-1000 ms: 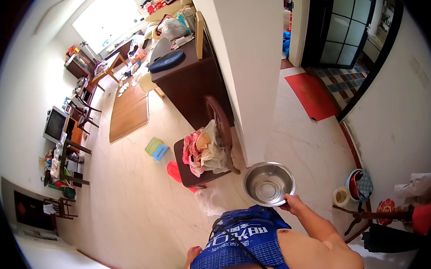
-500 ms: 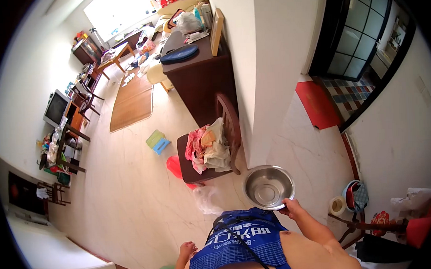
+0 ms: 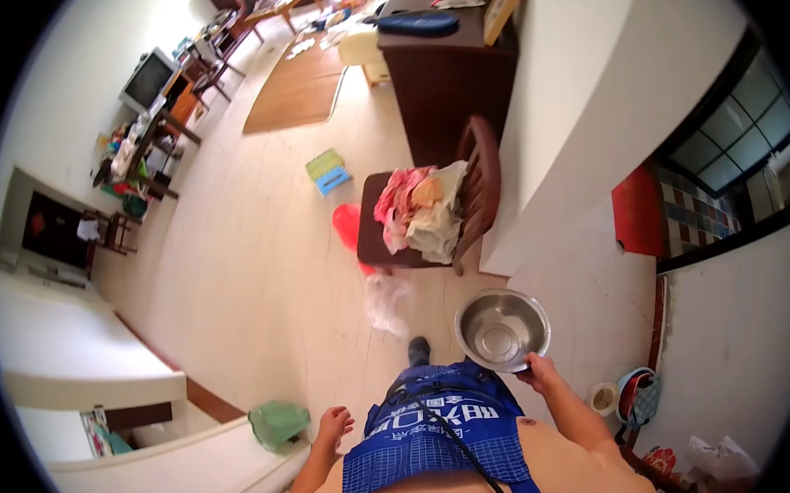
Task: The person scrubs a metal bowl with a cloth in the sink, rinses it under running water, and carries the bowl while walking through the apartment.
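My right hand point(image 3: 536, 372) grips the near rim of a round metal basin point(image 3: 502, 330), which hangs in front of me to the right with nothing visible inside. My left hand point(image 3: 335, 423) is beside the blue apron point(image 3: 438, 430), its fingers loosely bent and apart, holding nothing. Close to that hand, a green plastic bag point(image 3: 279, 425) lies at the edge of a white ledge. Beyond the basin is a dark chair point(image 3: 386, 238) with crumpled plastic bags point(image 3: 424, 212) on its seat.
A clear plastic bag point(image 3: 387, 301) and a red bag point(image 3: 347, 226) lie on the floor by the chair. Behind it, a dark cabinet point(image 3: 445, 90) stands against the white pillar point(image 3: 575, 124). A green and blue stool point(image 3: 327, 172) is farther left. At right are baskets point(image 3: 638, 396).
The view has swung down and to the left, so the chair and cabinet appear higher and farther right. My left hand and the green bag show more fully. The basin stays in my right hand.
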Available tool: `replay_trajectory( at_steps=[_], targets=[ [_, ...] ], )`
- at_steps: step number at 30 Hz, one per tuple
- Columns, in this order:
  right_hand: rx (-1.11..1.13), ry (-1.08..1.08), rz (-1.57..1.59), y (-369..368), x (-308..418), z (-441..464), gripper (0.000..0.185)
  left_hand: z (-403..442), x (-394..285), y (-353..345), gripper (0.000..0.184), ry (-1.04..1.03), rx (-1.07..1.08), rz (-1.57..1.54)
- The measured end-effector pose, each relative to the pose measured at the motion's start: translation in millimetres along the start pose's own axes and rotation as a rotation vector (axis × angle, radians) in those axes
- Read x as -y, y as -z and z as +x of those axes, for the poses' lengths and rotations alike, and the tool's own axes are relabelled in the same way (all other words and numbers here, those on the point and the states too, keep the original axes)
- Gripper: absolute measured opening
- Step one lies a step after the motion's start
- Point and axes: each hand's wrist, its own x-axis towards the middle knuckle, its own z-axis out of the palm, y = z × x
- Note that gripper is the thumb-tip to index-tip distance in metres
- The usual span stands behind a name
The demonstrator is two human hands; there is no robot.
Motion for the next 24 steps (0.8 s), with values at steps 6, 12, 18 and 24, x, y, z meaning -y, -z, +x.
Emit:
replay_trajectory(
  at_steps=[6, 12, 18, 24],
  targets=[
    [-0.015, 0.015, -0.053, -16, 11, 8, 0.025, 0, 61, 31, 0.033, -0.063, 0.137, 0.226],
    [-0.017, 0.071, 0.003, -50, 12, -11, 0.027, 37, 71, 64, 0.03, -0.072, 0.146, 0.344],
    [-0.05, 0.051, -0.015, -80, 4, -31, 0.029, 74, 41, 87, 0.03, 0.016, -0.031, -0.166],
    [-0.089, 0.054, -0.025, -86, 4, -52, 0.031, 81, 17, 91, 0.029, 0.005, -0.028, -0.177]
  ],
)
